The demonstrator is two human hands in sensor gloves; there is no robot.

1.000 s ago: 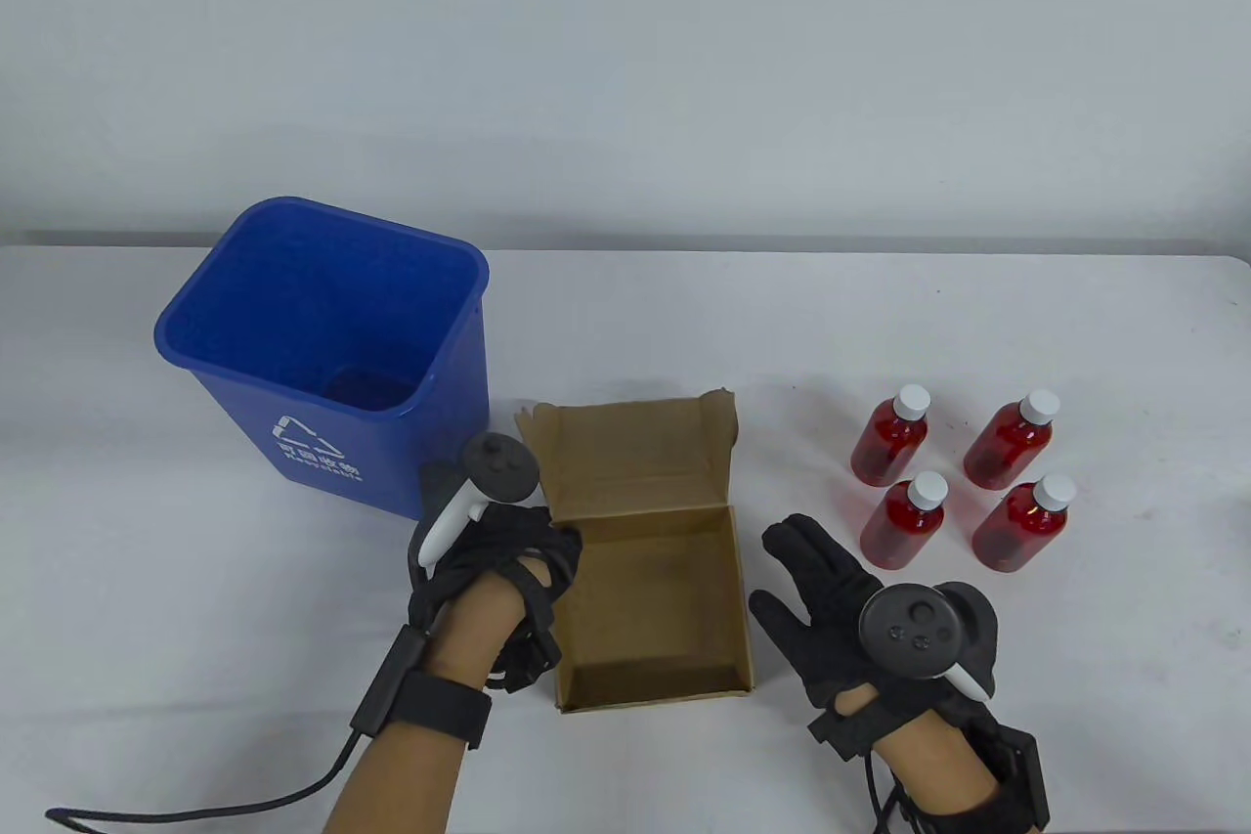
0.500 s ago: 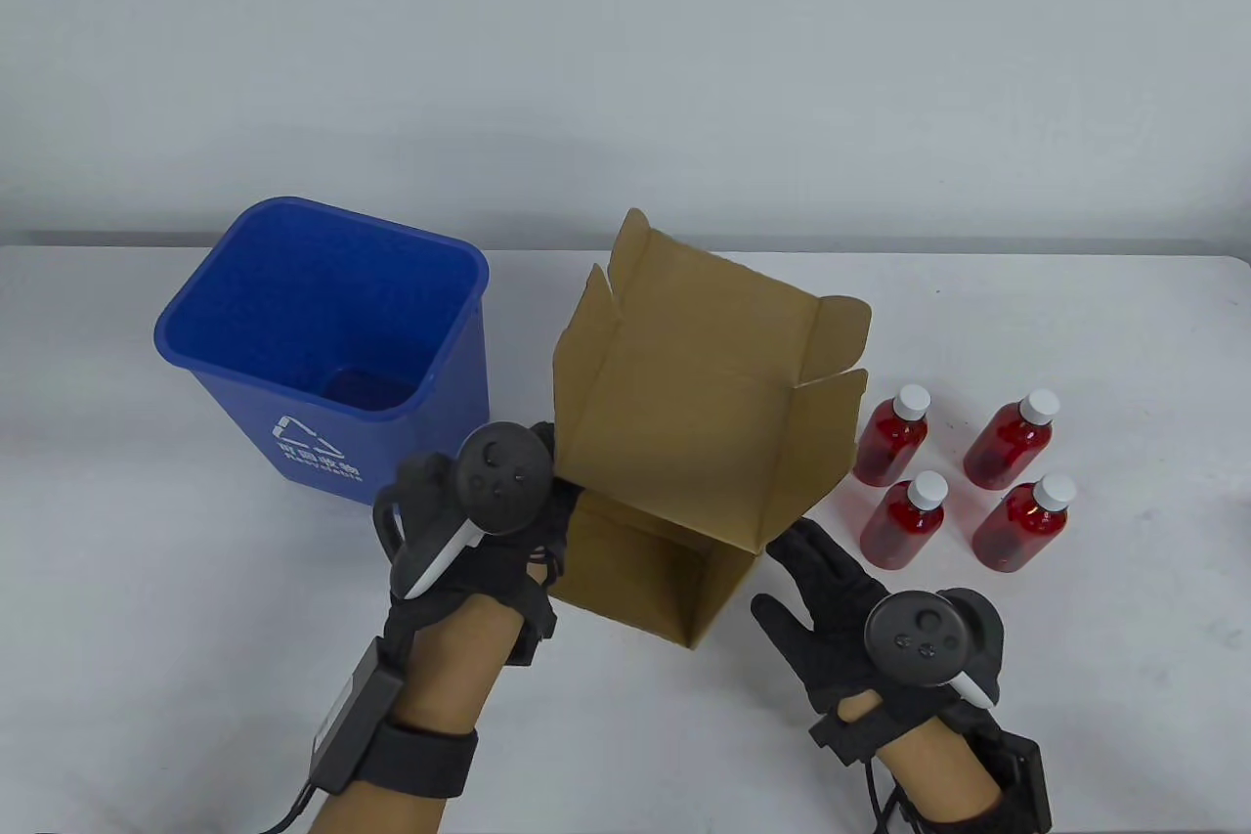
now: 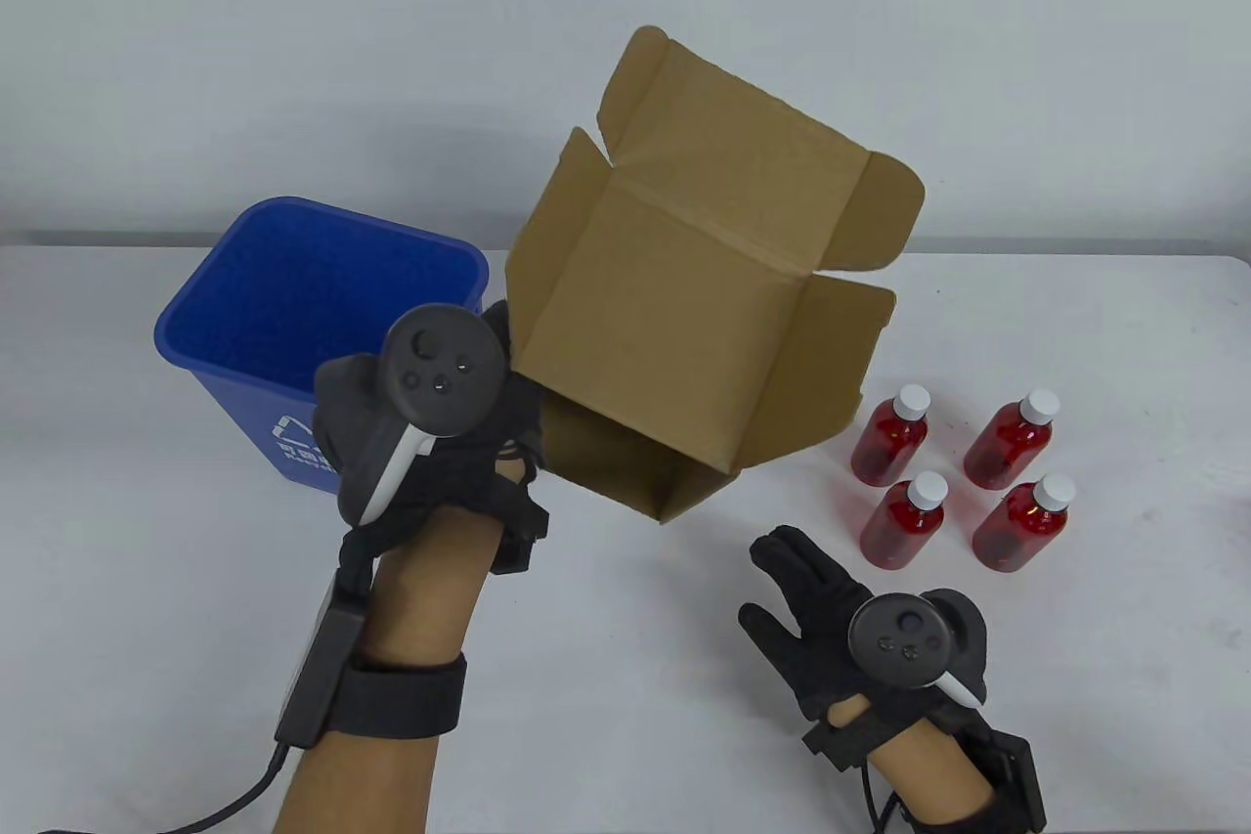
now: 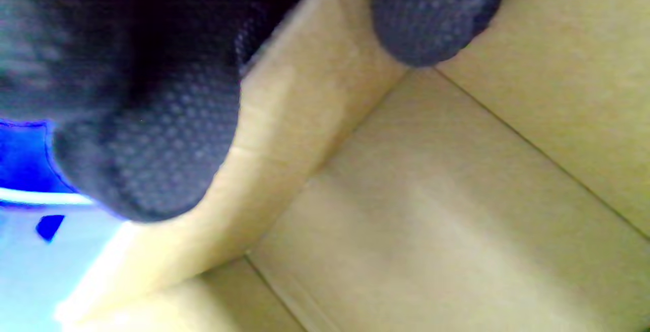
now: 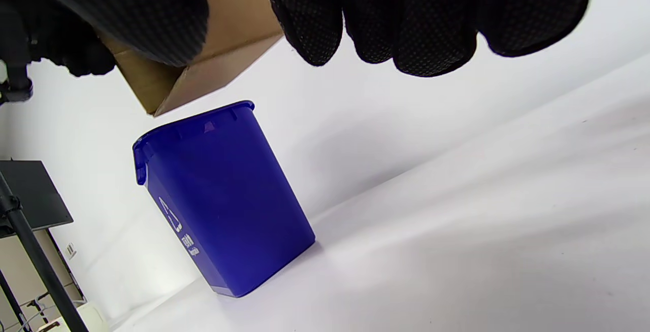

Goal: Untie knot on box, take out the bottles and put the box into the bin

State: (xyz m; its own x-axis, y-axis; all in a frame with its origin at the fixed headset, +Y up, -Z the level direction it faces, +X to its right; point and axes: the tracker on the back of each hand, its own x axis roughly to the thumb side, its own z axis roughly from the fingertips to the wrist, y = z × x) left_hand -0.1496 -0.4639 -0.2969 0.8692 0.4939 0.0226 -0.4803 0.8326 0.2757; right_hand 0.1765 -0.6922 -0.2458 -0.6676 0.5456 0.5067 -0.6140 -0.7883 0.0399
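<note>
The open cardboard box point(image 3: 684, 306) hangs in the air, tilted, lid flaps spread, just right of the blue bin point(image 3: 293, 286). My left hand point(image 3: 508, 404) grips its left wall; the left wrist view shows gloved fingers point(image 4: 152, 169) outside the box wall point(image 4: 284, 119) and a thumb inside. The box point(image 5: 203, 68) floats above the bin point(image 5: 223, 200) in the right wrist view. Several red bottles point(image 3: 963, 477) with white caps stand on the table at the right. My right hand point(image 3: 792, 580) rests flat on the table, fingers straight, holding nothing.
The white table point(image 3: 147, 580) meets a grey wall behind. A black stand point(image 5: 30, 230) shows at the left edge of the right wrist view. A cable point(image 3: 195, 814) trails from my left wrist.
My left hand has lifted the box off the table, up and toward the bin, tilting it. The right hand has let go of the box's side and drawn back a little.
</note>
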